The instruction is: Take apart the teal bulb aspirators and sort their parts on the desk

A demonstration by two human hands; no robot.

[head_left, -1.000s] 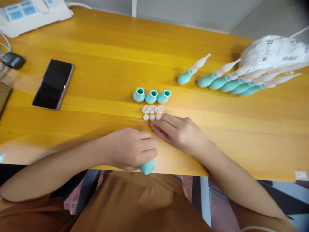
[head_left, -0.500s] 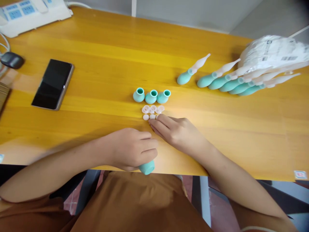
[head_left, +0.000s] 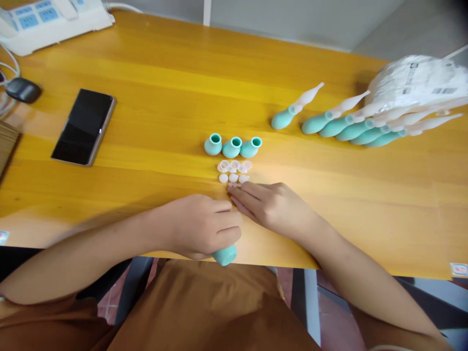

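Note:
My left hand (head_left: 206, 224) is wrapped round a teal rubber bulb (head_left: 224, 255) near the table's front edge; the bulb's flat base points towards me and its neck is hidden. My right hand (head_left: 268, 202) has its fingertips pressed together on the table, at a row of tiny white pieces (head_left: 235, 185). Whatever those fingertips hold, if anything, is hidden. Just beyond lie three white rounded caps (head_left: 233, 178), then several clear rings (head_left: 234, 166). Behind these, three open-necked teal bulbs (head_left: 231, 147) stand side by side, openings up.
Several teal bulbs with pale tapered nozzles (head_left: 351, 129) lie at the right, with a single one (head_left: 283, 118) apart. Behind them sits a white plastic package (head_left: 420, 80). A phone (head_left: 84, 126), a black mouse (head_left: 23, 90) and a power strip (head_left: 54, 27) are at the left.
My right fingertips have drawn slightly back towards me, uncovering the third white cap and some tiny white pieces. My left hand keeps its hold on the bulb. The view has shifted slightly.

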